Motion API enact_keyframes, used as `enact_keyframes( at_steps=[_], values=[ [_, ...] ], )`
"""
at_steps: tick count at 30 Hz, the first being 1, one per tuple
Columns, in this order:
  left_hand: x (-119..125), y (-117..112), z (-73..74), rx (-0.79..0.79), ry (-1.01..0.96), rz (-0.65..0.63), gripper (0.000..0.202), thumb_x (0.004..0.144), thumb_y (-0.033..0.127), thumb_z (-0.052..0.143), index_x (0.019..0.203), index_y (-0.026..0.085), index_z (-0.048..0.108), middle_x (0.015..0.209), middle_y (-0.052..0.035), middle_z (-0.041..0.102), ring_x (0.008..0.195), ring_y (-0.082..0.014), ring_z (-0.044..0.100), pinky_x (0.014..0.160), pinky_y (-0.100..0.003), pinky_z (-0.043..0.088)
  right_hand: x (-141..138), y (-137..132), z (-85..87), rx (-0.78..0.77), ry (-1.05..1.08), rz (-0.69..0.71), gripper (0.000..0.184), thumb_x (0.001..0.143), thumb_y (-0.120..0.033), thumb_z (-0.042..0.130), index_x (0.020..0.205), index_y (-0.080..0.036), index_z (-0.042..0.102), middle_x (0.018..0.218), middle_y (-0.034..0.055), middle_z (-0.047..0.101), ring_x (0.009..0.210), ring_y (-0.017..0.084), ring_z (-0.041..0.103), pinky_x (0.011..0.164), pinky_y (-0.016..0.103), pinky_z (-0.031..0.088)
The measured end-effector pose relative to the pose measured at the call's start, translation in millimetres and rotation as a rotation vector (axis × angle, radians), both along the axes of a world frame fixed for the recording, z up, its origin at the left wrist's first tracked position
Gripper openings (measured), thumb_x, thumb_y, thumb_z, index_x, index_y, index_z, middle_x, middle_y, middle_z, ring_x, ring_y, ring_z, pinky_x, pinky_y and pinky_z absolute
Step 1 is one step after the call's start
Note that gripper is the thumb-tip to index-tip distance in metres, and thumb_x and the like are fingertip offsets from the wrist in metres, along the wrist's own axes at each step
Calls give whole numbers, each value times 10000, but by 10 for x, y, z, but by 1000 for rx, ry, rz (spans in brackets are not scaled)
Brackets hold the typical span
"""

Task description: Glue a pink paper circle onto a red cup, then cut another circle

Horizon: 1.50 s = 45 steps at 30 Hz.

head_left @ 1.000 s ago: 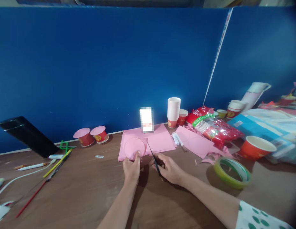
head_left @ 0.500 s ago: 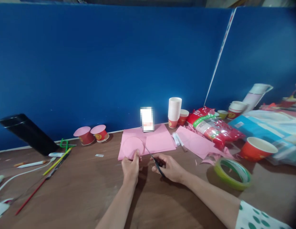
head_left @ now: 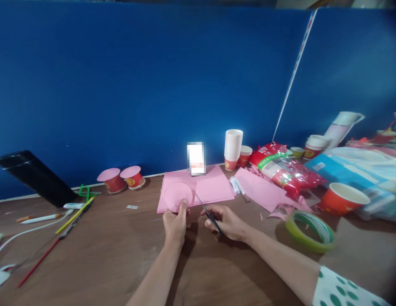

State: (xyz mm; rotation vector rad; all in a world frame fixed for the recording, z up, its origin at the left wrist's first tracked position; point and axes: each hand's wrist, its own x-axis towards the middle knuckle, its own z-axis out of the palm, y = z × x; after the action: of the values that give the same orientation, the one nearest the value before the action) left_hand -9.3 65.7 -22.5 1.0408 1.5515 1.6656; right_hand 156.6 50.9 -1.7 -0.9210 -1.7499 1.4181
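My left hand [head_left: 175,221] pinches a round-edged piece of pink paper [head_left: 178,194] at its lower rim, thumb on top. A curved line or edge runs around that piece. In my right hand [head_left: 228,223] is a pair of scissors [head_left: 213,221] with dark handles, its blades pointing up and left to the right edge of the pink piece. Whether the blades are parted is too fine to tell. Behind the held piece lie larger pink paper sheets [head_left: 213,185] on the table.
To the left stand two red cups [head_left: 134,180] topped with pink discs, and a black bottle [head_left: 35,178] leans by the blue partition [head_left: 153,85]. On the right are stacked paper cups [head_left: 233,148], a red cup bag [head_left: 280,170], an orange cup [head_left: 343,202] and a tape roll [head_left: 309,231].
The scissors and the fingers of my right hand have shifted slightly. My left hand keeps its pinch on the pink paper. The whole view has drifted a little.
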Motion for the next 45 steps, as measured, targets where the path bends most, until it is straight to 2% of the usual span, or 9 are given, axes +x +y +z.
enact_keyframes(
  at_steps=[5, 16, 26, 45],
  values=[
    [7, 17, -23, -19, -51, 24, 297, 601, 379, 614, 644, 85, 625, 473, -36, 589, 452, -166, 553, 443, -254, 415, 4, 3, -33, -61, 30, 13, 305, 741, -343, 541, 985, -161, 530, 618, -30, 469, 508, 74, 444, 409, 166, 377],
    [12, 13, -9, -15, -44, 28, 291, 590, 368, 613, 620, 78, 624, 464, -36, 581, 444, -158, 549, 445, -250, 417, 2, 10, -41, -89, 63, 26, 272, 739, -316, 547, 962, -160, 529, 623, -32, 471, 523, 75, 461, 439, 175, 390],
    [19, -7, 1, -12, -49, 9, 330, 615, 399, 603, 673, 77, 642, 492, -34, 591, 466, -158, 552, 448, -245, 411, -1, 15, -19, -137, 99, 3, 284, 750, -329, 544, 971, -152, 531, 624, -31, 488, 513, 67, 479, 478, 192, 403],
    [45, -9, 37, -24, -73, 30, 340, 609, 412, 615, 656, 76, 640, 505, -43, 603, 445, -150, 541, 426, -233, 386, -4, 11, -12, -139, 78, 0, 290, 737, -361, 556, 934, -147, 541, 607, -32, 478, 490, 67, 465, 447, 188, 400]
  ],
)
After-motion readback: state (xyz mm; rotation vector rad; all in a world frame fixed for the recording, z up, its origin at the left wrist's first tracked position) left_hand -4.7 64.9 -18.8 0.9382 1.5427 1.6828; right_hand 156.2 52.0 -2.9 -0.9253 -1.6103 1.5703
